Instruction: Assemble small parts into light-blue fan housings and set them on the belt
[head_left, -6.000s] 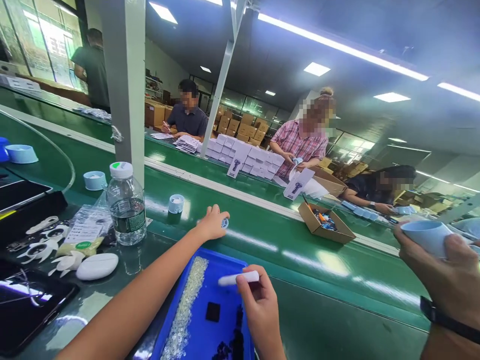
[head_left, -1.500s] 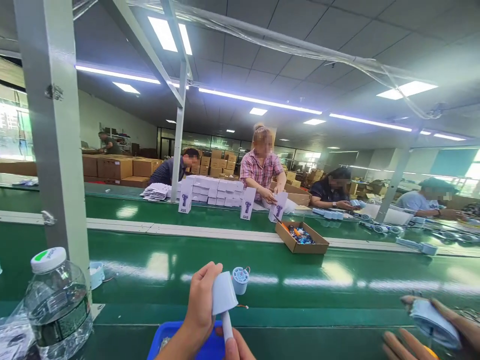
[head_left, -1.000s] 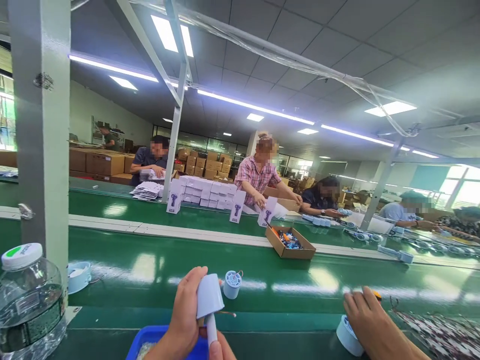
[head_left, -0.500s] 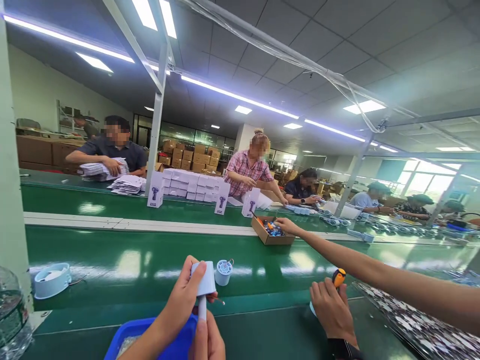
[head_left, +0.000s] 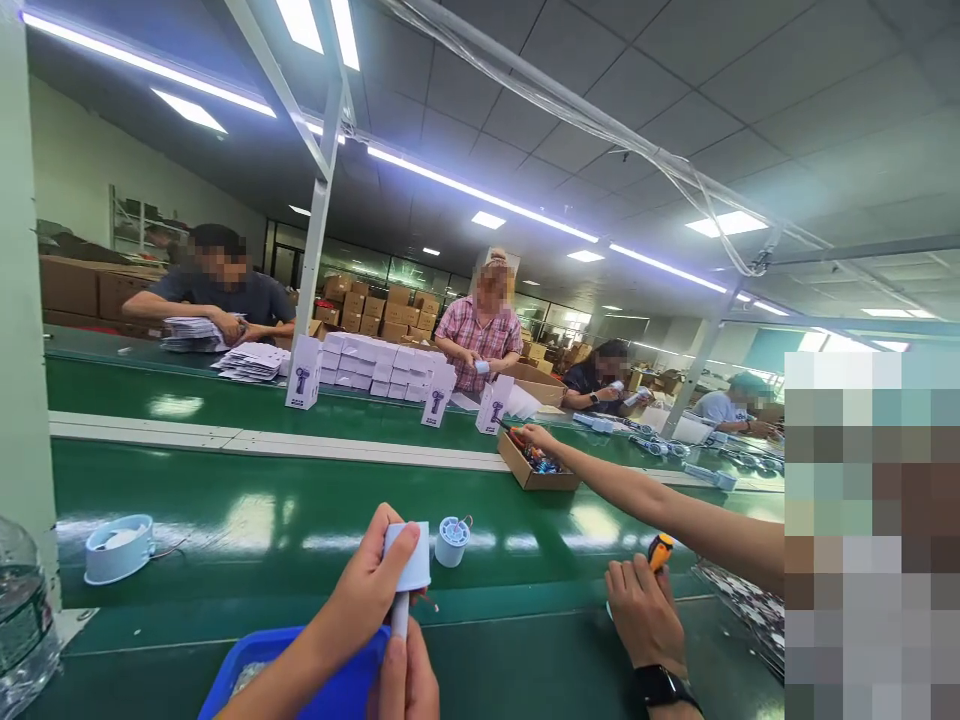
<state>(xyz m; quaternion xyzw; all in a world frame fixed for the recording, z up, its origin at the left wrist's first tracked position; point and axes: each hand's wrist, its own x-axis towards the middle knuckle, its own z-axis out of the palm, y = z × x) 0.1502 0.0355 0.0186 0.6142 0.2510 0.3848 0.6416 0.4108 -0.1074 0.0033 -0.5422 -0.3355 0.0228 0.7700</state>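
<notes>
My left hand (head_left: pixel 371 575) grips a light-blue plastic cylindrical housing (head_left: pixel 412 560) between thumb and fingers. Below it, my right hand (head_left: pixel 405 675) pinches a pale rod-like part (head_left: pixel 400 615) whose upper end meets the underside of the housing. Whether the two are joined I cannot tell. Short reddish wires (head_left: pixel 427 600) stick out beside them. Just right of my left hand stands a light-blue round part (head_left: pixel 452 541) with a spoked top and a wire. A blue tray (head_left: pixel 247 655) lies partly under my left forearm, with clear plastic in it.
A co-worker's hand (head_left: pixel 645 610) holds an orange-and-black screwdriver (head_left: pixel 661 551) at right; their other hand (head_left: pixel 534 437) reaches to a cardboard box (head_left: pixel 540 478) of small parts. A light-blue ring (head_left: pixel 118 550) and a plastic bottle (head_left: pixel 26 620) stand left. White boxes (head_left: pixel 302 372) line the far side.
The co-worker's reaching hand has moved left across the cardboard box, toward a dark tool there. The person opposite now holds a small pale part. My hands keep nearly the same hold.
</notes>
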